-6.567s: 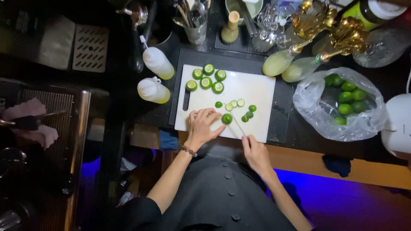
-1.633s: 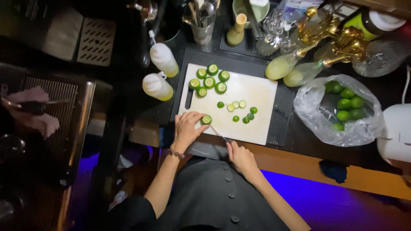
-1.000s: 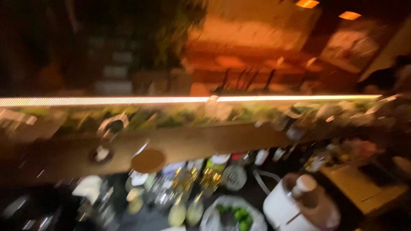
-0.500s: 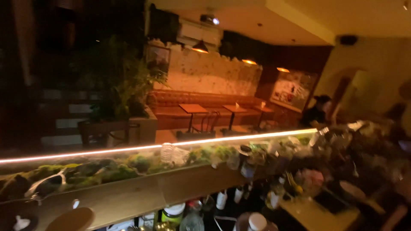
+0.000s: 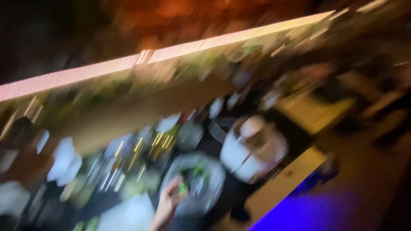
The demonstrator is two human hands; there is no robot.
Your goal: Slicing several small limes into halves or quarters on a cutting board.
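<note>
a: what's the hand on?

b: it reaches up from the bottom edge of the counter to the clear crumpled plastic bag of small green limes, by the counter's near edge. a green blur sits right at the fingertips, probably one round green lime. the frame is smeared by motion, so i cannot tell how far the fingers are curled or whether they truly have hold of it. by the angle i'd call it the right hand, though i cannot be sure; no other hand shows.

a: how would you do that pick well?

b: my judgement: take one fruit with the fingertips from the top of the pile, so the thin plastic doesn't drag along, and keep the bag's mouth facing up so nothing rolls out over the near edge.

a: and around it?

b: just left of the bag, at the bottom edge, a pale white rectangular cutting board. just right of it, a squat white rounded appliance with a lid. behind, toward the far edge, streaks of glassware and bottles. past that, a raised ledge with a long glowing strip of warm light; a dim orange-lit room beyond; blue-violet light under the near edge at lower right.
</note>
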